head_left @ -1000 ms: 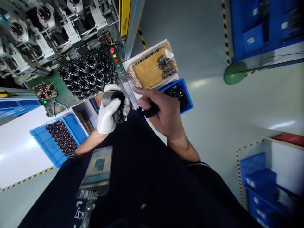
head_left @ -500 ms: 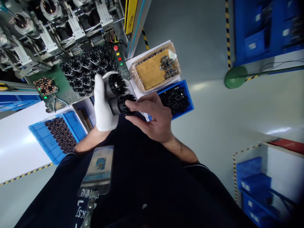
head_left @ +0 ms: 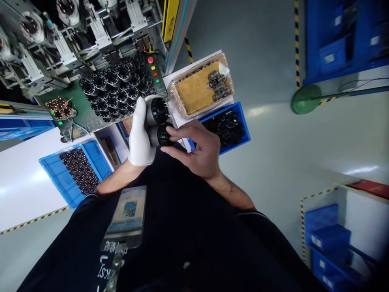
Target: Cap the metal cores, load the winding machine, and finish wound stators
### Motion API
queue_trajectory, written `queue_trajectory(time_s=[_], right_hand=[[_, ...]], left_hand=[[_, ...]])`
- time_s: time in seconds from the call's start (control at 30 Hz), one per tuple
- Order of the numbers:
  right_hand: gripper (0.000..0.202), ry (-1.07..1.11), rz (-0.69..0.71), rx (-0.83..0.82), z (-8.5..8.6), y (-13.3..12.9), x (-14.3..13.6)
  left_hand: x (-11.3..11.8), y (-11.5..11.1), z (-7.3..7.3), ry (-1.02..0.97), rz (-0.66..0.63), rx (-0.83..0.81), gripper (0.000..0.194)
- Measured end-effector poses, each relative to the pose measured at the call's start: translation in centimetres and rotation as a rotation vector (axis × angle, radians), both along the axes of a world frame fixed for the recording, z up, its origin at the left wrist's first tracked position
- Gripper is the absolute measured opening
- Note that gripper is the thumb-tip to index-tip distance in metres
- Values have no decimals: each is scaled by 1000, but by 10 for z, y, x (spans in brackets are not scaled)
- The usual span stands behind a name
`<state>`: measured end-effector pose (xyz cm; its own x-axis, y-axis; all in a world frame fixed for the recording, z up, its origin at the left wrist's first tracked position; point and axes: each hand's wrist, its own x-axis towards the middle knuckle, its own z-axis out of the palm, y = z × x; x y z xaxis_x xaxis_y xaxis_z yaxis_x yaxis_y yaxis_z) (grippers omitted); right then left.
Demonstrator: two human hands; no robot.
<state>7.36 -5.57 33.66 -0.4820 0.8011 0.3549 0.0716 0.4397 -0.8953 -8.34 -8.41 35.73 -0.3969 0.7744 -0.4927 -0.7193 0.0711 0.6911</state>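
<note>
My left hand point(head_left: 140, 140), in a white glove, is closed around two motor stators, grey cylinders with black plastic ends. The upper stator point(head_left: 158, 110) sits near the fingertips, its black toothed end facing right. Just below it lies the lower stator point(head_left: 159, 136), and the two are side by side. My bare right hand point(head_left: 197, 148) has its thumb and a finger on the black end of the lower stator. Many similar stators point(head_left: 117, 89) stand in rows on the green machine bench, beyond my left hand.
A winding machine point(head_left: 100, 36) fills the back left. Pliers point(head_left: 75, 129) and copper-wound stators point(head_left: 62, 109) lie on the bench. A plastic-lined box point(head_left: 194, 95) holds stators and cardboard; a blue bin point(head_left: 241, 121) holds black parts. A blue crate point(head_left: 53, 162) holds wound parts at left.
My left hand has shifted right with both stators and turned their black ends more to the right. The right hand stays at the lower stator's end.
</note>
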Motion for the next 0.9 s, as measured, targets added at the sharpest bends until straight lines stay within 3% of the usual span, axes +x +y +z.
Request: queue_trajectory(time_s=[0.17,0.37,0.5,0.67,0.9], right_hand=[[38,48,34,6,-5,4,3],[27,85,14,-224,-9,5,11],[31,55,-16,-105,-16,7,18],[25,28,-60,-115,-22,7,19],[71,2,-202,183,-26,2,12]], left_hand=[[3,-4,-3,22,-25,23,42],[12,-2,-14,149,-47,10,41],[16,1,-23,81,-124,-23,46],[20,7,-28,-11,-146,-82,44],[10,0,-19,2,-176,-65,43]])
